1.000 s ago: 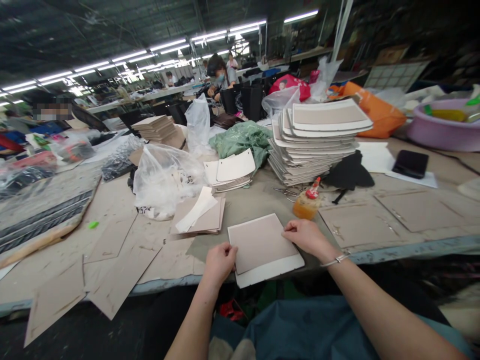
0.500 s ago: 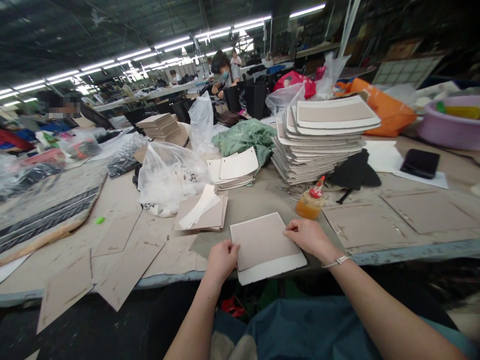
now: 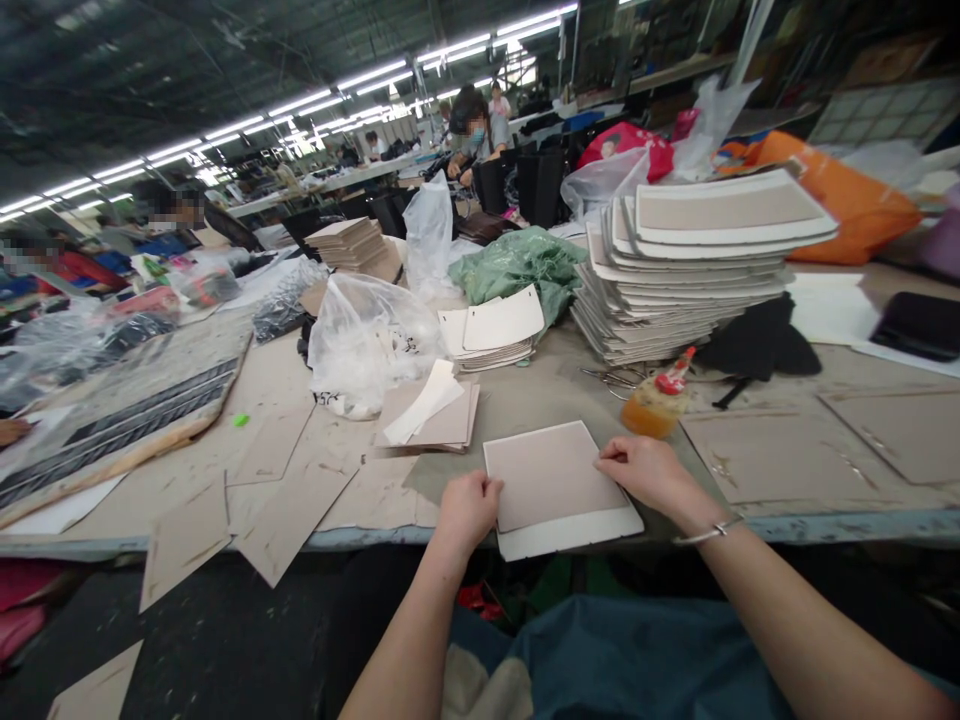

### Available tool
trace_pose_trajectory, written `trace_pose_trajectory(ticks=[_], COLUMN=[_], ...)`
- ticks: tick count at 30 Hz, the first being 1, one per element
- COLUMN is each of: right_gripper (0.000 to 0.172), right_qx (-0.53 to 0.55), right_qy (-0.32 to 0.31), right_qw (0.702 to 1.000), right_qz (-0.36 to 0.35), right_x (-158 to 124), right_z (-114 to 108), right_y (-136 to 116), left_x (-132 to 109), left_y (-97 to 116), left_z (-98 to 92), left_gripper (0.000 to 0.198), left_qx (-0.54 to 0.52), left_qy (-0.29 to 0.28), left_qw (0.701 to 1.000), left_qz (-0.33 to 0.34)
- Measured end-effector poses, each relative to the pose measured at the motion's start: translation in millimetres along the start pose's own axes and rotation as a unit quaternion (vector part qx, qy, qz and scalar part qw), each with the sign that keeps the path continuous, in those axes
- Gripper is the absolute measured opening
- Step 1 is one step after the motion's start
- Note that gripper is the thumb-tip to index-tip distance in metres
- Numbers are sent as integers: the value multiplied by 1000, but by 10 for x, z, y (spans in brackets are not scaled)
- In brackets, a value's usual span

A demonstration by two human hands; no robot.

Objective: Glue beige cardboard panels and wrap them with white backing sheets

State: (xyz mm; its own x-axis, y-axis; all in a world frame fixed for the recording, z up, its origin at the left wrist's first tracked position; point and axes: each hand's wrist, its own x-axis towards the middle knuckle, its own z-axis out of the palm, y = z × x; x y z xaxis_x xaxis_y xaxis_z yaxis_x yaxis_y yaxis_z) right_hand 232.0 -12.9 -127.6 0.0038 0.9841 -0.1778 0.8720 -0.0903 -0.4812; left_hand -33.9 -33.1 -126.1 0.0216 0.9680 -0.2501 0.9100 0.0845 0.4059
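Note:
A grey-brown cardboard panel (image 3: 551, 475) lies on a slightly larger white sheet (image 3: 577, 535) at the table's front edge; the white shows along the bottom and right. My left hand (image 3: 469, 508) is closed on the panel's left edge, thumb on top. At its upper right edge, my right hand (image 3: 646, 475) pinches the panel between thumb and fingers, a bracelet on the wrist. Just beyond that hand stands a glue bottle (image 3: 654, 408) with amber contents and a red cap. Scissors (image 3: 615, 380) lie behind it, partly hidden.
A tall stack of panels (image 3: 697, 270) leans at the back right. Left of the work are a small cardboard pile (image 3: 431, 420) with white strips and a clear plastic bag (image 3: 375, 345). Glue-marked boards (image 3: 772, 455) lie right; loose boards (image 3: 289, 525) overhang the front edge. Co-workers sit farther back.
The camera view has turned a little left, so everything sits farther right in the picture. Both hands keep their hold on the panel, which has not visibly moved on the table.

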Motion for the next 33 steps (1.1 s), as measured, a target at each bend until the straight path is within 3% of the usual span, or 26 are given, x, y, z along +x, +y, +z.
trace_pose_trajectory(ticks=[22,33], right_gripper=[11,11], right_qx=[13,13], right_qy=[9,14], right_qw=[1000,1000], right_qz=[11,8], right_x=[-10,-19], right_z=[-14,-9], right_y=[-44,-54], left_x=[24,18], left_y=[5,13], left_z=[-2,-29], left_gripper=[32,30], left_qx=[101,93], left_qy=[-8,-15], left_qw=[995,995], left_qz=[14,18])
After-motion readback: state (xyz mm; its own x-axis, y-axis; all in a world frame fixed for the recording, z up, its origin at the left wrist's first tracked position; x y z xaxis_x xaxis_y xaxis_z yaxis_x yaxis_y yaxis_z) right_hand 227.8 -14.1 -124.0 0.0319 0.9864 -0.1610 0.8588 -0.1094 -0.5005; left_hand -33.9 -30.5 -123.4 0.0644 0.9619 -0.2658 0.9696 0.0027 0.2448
